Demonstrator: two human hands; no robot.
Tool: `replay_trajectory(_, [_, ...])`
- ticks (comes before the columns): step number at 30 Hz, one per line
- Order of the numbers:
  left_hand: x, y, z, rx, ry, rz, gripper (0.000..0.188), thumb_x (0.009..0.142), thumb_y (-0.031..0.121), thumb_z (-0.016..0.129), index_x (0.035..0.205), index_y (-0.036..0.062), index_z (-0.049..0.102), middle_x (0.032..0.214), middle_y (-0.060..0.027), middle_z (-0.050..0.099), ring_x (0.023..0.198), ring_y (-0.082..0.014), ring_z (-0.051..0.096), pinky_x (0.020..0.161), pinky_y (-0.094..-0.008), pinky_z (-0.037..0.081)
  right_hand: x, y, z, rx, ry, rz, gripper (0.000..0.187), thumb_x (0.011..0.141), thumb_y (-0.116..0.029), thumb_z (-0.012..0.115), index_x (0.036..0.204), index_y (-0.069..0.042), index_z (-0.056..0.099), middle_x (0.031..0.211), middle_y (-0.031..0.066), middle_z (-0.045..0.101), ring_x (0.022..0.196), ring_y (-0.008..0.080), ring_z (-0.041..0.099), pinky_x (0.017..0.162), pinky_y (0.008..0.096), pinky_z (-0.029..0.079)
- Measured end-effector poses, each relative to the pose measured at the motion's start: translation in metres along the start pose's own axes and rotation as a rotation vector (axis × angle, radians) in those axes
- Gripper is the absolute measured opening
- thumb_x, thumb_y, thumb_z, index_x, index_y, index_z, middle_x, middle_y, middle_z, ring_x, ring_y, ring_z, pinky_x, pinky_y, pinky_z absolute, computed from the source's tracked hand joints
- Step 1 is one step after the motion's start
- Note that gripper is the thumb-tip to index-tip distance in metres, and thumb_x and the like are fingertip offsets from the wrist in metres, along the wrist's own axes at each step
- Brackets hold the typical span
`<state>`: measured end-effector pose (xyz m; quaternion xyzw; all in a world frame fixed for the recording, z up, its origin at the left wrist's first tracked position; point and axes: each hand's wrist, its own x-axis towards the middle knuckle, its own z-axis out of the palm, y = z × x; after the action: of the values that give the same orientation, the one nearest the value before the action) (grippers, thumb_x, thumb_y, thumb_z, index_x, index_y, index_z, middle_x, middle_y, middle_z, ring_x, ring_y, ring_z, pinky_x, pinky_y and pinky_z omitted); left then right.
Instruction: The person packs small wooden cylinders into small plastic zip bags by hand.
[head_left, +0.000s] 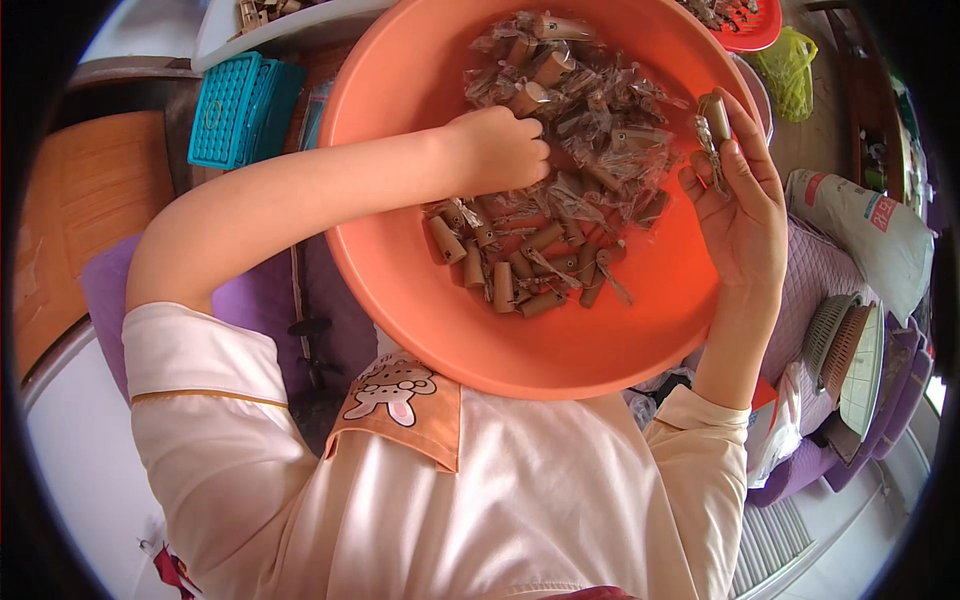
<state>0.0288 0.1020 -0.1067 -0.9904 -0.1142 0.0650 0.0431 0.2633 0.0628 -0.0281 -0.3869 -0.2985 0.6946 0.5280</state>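
Observation:
A big orange basin (540, 365) takes up the middle of the view. In its upper part lies a heap of small brown cylinders in clear wrappers (600, 140). Below that heap, several bare brown cylinders with thin cords (530, 270) lie loose on the bottom. My left hand (500, 150) is closed, knuckles up, at the left side of the wrapped heap; its fingertips are hidden, so what it grips does not show. Over the basin's right rim, my right hand (740, 185) pinches one brown cylinder (717, 115) between thumb and fingers, a twisted pale cord hanging from it.
Stacked teal plastic baskets (240, 110) stand left of the basin. A red tray (750, 25) with more small pieces is at the far right, near a yellow-green plastic bag (788, 72). Farther right are a white sack (860, 235) and several nested baskets (840, 345).

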Motion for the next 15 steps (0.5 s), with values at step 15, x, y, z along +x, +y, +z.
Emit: replay_trajectory(15, [0.004, -0.048, -0.097, 0.416, 0.205, -0.471, 0.039, 0.075, 0.003, 0.05, 0.114, 0.0, 0.047, 0.114, -0.0174, 0.043, 0.1, -0.0229, 0.048, 0.072, -0.0275, 0.049, 0.002, -0.002, -0.013, 0.065, -0.003, -0.004, 0.034, 0.088, -0.008, 0.042, 0.122, -0.003, 0.041, 0.11, 0.0052, 0.053, 0.076, 0.0087, 0.053, 0.071, 0.0269, 0.048])
